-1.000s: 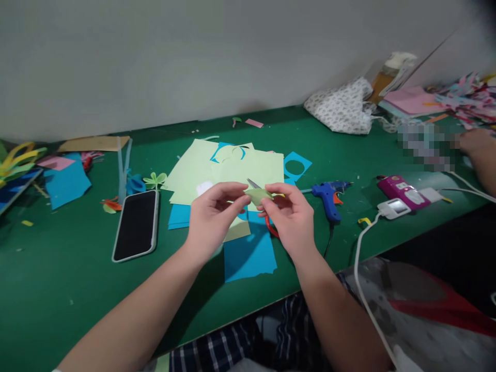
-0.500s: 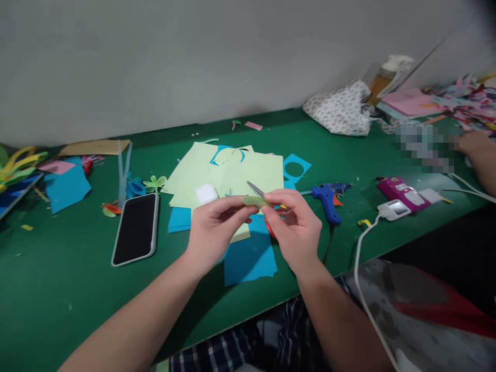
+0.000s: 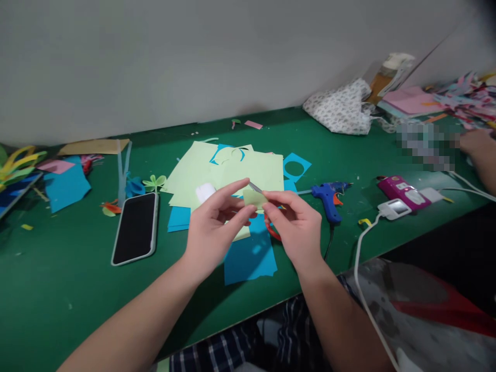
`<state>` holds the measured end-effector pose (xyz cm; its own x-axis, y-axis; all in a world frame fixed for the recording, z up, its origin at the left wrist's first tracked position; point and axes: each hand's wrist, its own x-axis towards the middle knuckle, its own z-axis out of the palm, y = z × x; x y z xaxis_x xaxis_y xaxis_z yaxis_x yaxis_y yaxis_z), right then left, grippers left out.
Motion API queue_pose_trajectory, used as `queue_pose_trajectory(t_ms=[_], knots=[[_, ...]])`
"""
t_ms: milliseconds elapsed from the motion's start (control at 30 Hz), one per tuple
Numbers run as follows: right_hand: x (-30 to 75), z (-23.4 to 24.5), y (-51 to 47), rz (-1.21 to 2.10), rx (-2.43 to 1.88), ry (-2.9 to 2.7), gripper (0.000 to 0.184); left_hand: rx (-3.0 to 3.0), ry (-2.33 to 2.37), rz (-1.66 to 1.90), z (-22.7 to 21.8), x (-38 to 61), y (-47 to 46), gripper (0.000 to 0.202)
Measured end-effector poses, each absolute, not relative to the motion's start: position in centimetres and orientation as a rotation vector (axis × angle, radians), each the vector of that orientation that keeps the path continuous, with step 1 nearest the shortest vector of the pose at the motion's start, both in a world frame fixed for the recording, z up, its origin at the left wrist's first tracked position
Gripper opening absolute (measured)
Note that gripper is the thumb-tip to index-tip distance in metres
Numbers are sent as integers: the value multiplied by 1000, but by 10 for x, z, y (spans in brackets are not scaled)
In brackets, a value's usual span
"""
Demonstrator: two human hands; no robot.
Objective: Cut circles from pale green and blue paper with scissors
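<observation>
My left hand pinches a small light green paper piece between thumb and fingers, its index finger raised along the top. On the other side, the thumb and index finger of my right hand pinch the same piece. A pair of scissors with red handles shows by my right hand, blades pointing up and left behind the paper; whether that hand holds them I cannot tell. Below both hands are light green sheets and blue sheets.
A phone lies left, near a green paper flower. The white object is partly hidden. To the right are a blue glue gun, a purple device with white cables, and a patterned bag. Another person's hand is far right.
The green paper piece has turned so more of its flat face shows. My left index finger has lifted from the paper's edge. My right hand has barely moved.
</observation>
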<state>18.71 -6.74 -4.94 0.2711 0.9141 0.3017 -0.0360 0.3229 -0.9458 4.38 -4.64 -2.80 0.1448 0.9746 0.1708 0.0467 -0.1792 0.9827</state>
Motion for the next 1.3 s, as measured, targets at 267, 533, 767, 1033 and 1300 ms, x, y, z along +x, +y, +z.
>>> queue_pose_trajectory(t_ms=[267, 533, 767, 1033, 1300], knots=[[189, -55, -61, 1052, -1085, -1010, 23, 1097, 1083, 1011, -33, 45, -34, 20], [193, -55, -59, 1034, -1161, -1047, 12, 1260, 1171, 1080, -29, 45, -37, 20], [195, -56, -57, 1083, -1141, -992, 10, 1297, 1129, 994, -30, 45, -35, 22], [194, -50, -59, 1202, -1003, -881, 14, 2347, 1280, 1354, -51, 24, -34, 17], [194, -54, -57, 1135, -974, -1004, 21, 2352, 965, 1381, -51, 33, -36, 32]])
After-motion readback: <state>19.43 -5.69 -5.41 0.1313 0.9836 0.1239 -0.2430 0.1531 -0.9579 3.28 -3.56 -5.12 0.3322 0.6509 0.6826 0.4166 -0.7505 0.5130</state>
